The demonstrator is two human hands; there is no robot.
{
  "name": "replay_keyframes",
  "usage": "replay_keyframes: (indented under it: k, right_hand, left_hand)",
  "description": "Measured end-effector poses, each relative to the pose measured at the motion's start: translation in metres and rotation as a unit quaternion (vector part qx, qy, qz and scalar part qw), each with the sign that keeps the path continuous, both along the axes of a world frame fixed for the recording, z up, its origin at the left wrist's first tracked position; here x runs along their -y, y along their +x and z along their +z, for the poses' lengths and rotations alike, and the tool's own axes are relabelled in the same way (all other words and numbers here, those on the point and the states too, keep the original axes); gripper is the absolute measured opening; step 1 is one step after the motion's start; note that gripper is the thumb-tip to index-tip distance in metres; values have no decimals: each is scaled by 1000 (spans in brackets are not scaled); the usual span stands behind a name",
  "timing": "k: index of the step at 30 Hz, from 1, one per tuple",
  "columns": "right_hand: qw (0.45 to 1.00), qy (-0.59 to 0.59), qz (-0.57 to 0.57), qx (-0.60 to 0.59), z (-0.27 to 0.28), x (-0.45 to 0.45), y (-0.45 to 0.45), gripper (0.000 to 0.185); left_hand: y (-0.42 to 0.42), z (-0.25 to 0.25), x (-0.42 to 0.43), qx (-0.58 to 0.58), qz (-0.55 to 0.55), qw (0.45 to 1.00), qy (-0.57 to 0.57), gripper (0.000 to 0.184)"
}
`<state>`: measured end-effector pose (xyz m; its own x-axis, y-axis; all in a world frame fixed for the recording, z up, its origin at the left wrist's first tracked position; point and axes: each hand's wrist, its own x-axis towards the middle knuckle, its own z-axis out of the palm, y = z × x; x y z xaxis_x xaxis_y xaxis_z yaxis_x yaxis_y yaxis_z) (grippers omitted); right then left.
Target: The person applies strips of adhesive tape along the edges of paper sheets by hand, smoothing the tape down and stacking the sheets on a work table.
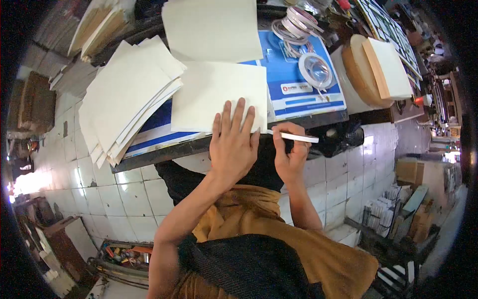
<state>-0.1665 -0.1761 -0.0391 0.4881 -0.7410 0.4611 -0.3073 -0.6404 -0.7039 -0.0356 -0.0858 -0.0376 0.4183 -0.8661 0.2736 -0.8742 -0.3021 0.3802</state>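
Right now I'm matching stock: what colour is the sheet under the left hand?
The sheet is cream, clearest in the head view.

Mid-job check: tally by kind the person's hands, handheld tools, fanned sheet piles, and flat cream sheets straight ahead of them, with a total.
Hands: 2 (left hand, right hand)
Handheld tools: 1 (slim white tool)
Fanned piles: 1 (fanned sheet pile)
Flat cream sheets showing: 2 (nearer sheet, farther sheet)
Total: 6

No wording can be read for certain. On the blue printed sheet [279, 74], below and left of the white-rimmed roll [302, 73], a white label [290, 89] bears a red logo and blurred lettering; smaller print below is illegible.
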Motion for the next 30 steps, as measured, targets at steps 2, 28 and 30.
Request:
replay_keyframes:
  k: [2,28,30]
  right_hand:
    - [1000,0,-3,-3,2,-2,-6,14]
    - [972,89,-85,198,10,-15,-53,17]
    - [973,77,-55,209,5,-13,-53,17]
  left_hand:
    - [-4,0,1,-3,6,1000,-5,52]
    - [51,145,-94,51,-19,944,-327,39]
    - [79,124,-84,107,21,944,-313,49]
